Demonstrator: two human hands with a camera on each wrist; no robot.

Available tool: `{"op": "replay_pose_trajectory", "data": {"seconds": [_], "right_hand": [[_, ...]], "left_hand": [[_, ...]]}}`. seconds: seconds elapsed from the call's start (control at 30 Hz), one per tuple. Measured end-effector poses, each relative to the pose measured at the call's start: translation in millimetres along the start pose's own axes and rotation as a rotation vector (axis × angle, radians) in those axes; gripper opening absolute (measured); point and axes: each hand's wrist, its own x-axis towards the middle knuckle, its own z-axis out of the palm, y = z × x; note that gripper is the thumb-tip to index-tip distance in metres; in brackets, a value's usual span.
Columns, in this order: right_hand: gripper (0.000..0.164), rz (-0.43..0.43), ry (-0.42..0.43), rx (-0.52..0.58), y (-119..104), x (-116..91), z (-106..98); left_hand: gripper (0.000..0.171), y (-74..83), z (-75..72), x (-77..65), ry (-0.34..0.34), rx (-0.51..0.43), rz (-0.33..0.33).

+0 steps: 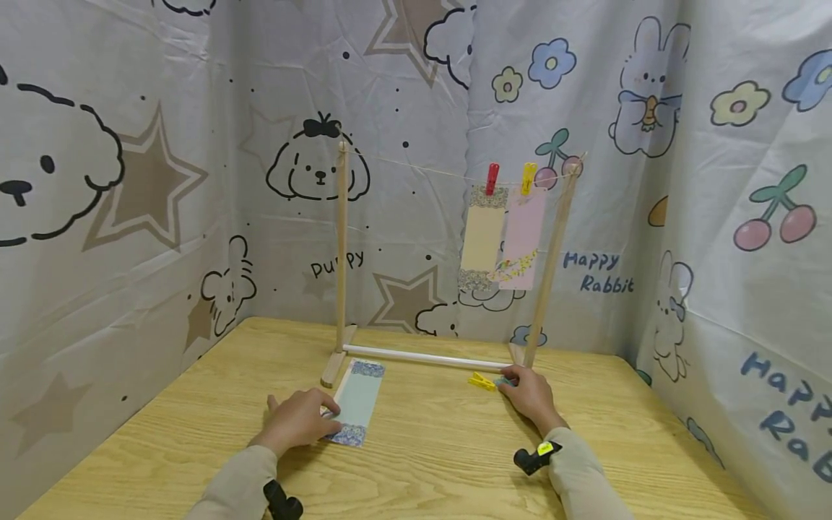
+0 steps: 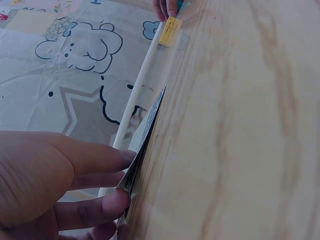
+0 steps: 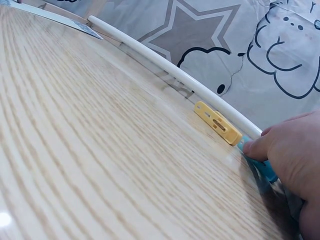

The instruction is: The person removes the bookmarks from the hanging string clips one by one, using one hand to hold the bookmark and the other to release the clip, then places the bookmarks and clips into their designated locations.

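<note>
My left hand (image 1: 299, 419) pinches the left edge of a pale blue card (image 1: 359, 401) with patterned blue ends. That card lies on the table, its edge a little raised between thumb and fingers in the left wrist view. Over to the right, my right hand (image 1: 533, 397) grips a blue clothespin (image 3: 270, 172), mostly covered by the fingers in the head view. Beside it a yellow clothespin (image 1: 482, 381) rests on the wood, just left of the fingertips.
Behind the hands stands a wooden frame with a left post (image 1: 341, 245), a right post (image 1: 552, 260) and a white bottom bar (image 1: 429, 356). From its string, red (image 1: 492, 178) and yellow clips (image 1: 529, 178) hang a beige card (image 1: 484, 235) and a pink card (image 1: 526, 231).
</note>
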Motion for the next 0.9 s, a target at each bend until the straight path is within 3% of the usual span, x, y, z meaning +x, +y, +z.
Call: {"op": "replay_pose_trajectory", "data": {"seconds": [0.9], "right_hand": [[0.030,0.012,0.006,-0.006,-2.4,-4.0,-0.5]], "left_hand": [[0.021,-0.3,-1.0,-4.5,-0.003,-0.003,0.004]]}}
